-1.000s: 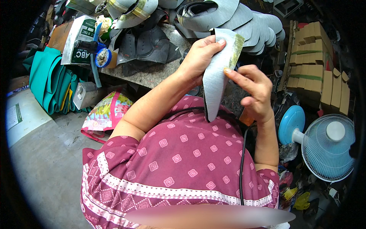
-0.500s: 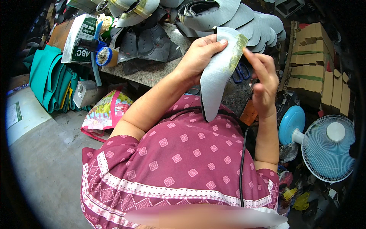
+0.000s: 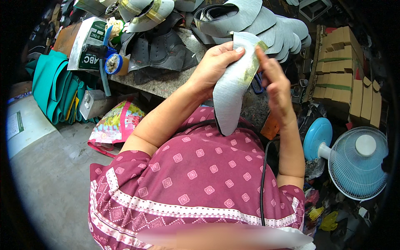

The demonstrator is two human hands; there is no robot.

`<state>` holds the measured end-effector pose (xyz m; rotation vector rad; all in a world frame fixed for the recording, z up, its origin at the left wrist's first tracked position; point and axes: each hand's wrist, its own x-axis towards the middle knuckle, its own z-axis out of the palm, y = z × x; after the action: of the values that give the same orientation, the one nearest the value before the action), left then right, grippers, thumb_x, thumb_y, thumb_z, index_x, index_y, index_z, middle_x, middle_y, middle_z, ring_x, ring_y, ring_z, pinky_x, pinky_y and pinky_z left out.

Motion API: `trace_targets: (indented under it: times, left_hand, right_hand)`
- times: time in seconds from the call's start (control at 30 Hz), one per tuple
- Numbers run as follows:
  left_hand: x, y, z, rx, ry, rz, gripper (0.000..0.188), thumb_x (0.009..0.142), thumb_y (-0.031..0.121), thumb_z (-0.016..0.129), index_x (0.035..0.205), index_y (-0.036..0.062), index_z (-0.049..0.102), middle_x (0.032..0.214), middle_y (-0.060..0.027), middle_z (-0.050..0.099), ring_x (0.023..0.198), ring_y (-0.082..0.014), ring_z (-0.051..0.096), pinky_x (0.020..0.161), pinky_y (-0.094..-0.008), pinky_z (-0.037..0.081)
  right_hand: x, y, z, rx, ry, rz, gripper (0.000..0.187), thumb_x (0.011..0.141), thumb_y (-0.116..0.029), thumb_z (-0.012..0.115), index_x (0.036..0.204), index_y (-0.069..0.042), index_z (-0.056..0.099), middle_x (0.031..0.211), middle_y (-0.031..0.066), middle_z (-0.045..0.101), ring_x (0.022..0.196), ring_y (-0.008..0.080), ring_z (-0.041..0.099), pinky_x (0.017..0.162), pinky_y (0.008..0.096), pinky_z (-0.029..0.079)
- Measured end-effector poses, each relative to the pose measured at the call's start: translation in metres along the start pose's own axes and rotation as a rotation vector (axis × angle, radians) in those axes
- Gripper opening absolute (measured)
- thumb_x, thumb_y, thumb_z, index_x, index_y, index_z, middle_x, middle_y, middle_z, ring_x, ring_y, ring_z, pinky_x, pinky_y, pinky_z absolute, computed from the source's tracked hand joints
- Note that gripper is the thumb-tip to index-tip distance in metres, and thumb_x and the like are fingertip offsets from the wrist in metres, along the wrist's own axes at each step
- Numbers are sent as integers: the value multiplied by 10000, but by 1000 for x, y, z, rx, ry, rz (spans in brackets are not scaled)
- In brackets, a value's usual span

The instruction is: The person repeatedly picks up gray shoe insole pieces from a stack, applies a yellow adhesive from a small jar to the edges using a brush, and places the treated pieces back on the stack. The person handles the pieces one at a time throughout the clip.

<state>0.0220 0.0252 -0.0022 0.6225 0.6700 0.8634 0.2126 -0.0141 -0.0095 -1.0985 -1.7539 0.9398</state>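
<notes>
My left hand (image 3: 214,66) grips a long grey shoe insole piece (image 3: 231,89) near its upper end, holding it upright above my lap. A yellowish glue-smeared strip runs along the piece's upper right edge. My right hand (image 3: 273,85) is beside that edge, its forefinger pressed on the glued strip. Behind the hands, a stack of similar grey pieces (image 3: 266,25) lies fanned on the stone worktop (image 3: 162,83).
Dark leather uppers (image 3: 160,52) and an open glue tin with a brush (image 3: 111,63) sit on the worktop at left. Teal fabric (image 3: 56,89) and a patterned bag (image 3: 114,125) lie on the floor left. Cardboard boxes (image 3: 341,79) and a blue fan (image 3: 354,160) stand right.
My right hand has risen from the piece's lower right side to its glued upper edge, finger now pressing there. The grey piece stays held in my left hand, tilted slightly.
</notes>
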Motion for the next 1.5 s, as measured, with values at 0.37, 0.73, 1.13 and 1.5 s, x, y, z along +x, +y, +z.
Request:
trace_targets:
  times: [0.37, 0.73, 1.13, 1.5]
  left_hand:
    - [-43, 52, -30, -14, 39, 174, 396, 961, 191, 619, 1285, -6, 502, 1088, -102, 658, 904, -131, 671, 796, -281, 563]
    - [-54, 57, -28, 311, 17, -32, 557, 782, 64, 773, 1289, -42, 566, 1147, -110, 663, 1039, -173, 641, 948, -320, 496]
    - [-21, 15, 0, 277, 61, 135, 263, 1020, 242, 538, 1136, 19, 612, 974, -7, 653, 857, -56, 608, 737, -223, 501]
    - [3, -14, 23, 27, 36, 38, 264, 1024, 203, 520, 1195, 17, 595, 988, -60, 683, 799, -105, 665, 703, -257, 560]
  right_hand:
    - [23, 64, 6, -744, -108, 19, 263, 872, -231, 657, 1122, -206, 731, 914, 45, 598, 852, 216, 637, 741, 356, 528]
    - [41, 92, 41, -989, -268, 114, 281, 887, -144, 559, 1052, -268, 749, 951, 84, 596, 893, 260, 650, 755, 385, 539]
    - [-2, 41, -17, -608, -55, 241, 317, 851, -9, 537, 1081, -135, 716, 956, 61, 616, 880, 202, 639, 801, 305, 500]
    - [-41, -5, -10, -91, 69, 2, 896, 935, -758, 177, 1380, -86, 566, 918, 86, 557, 686, 157, 520, 593, 285, 436]
